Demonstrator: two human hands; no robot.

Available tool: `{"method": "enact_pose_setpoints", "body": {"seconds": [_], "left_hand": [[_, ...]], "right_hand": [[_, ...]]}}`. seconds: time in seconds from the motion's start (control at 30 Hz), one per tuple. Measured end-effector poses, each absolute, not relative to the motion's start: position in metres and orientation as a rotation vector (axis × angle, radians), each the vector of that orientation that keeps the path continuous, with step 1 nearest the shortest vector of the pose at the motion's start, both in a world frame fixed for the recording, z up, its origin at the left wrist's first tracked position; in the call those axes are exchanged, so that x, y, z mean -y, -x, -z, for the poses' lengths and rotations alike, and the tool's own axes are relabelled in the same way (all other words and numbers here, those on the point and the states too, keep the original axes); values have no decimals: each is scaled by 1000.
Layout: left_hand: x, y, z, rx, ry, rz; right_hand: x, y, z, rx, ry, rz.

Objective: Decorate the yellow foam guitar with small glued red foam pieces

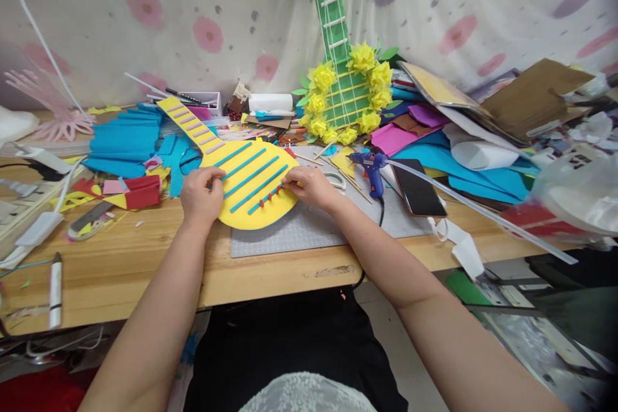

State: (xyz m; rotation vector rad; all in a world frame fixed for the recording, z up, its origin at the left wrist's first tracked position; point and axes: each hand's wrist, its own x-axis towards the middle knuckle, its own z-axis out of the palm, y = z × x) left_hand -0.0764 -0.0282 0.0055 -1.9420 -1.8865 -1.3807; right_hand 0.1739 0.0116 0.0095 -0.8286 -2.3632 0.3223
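A yellow cardboard guitar (pixel 241 211) lies tilted over a grey cutting mat, its neck toward the upper left. Blue strips (pixel 255 180) run diagonally across its body and pale pink bars cross its neck. Along the lowest blue strip, near the right edge, stand several small red pieces (pixel 268 198). My left hand (pixel 201 196) is closed on the guitar's left edge, with the thumb over the top. At the right edge, my right hand (pixel 313 185) is closed in a pinch beside the end of the red row; what sits between its fingertips is hidden.
A green paper guitar (pixel 345 103) with yellow flowers leans at the back. Right of my right hand are a blue glue gun (pixel 371 170) with a long glue stick and a phone (pixel 419 188) on the cutting mat (pixel 299 235). Blue crepe paper (pixel 124 141) lies left; a marker (pixel 55 290) is near the front edge.
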Motion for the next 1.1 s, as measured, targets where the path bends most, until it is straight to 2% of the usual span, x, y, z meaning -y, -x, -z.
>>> {"method": "enact_pose_setpoints", "body": {"seconds": [0.2, 0.4, 0.63, 0.87, 1.0, 1.1], "left_hand": [[30, 75, -9, 1938, 1935, 1336], [30, 76, -11, 1940, 1927, 1336], [29, 76, -11, 1992, 1915, 1390], [6, 95, -13, 2268, 1527, 1902], [-3, 95, -24, 2423, 1244, 2344], [-1, 93, -32, 2400, 1162, 2364]], "right_hand": [[-13, -175, -9, 2362, 813, -328], [-9, -190, -21, 2174, 841, -534], [-15, -225, -24, 1998, 1303, -698], [-9, -197, -15, 1619, 1454, -1266], [-18, -180, -15, 1596, 1495, -1152], [-36, -174, -15, 1651, 1466, -1082]]}}
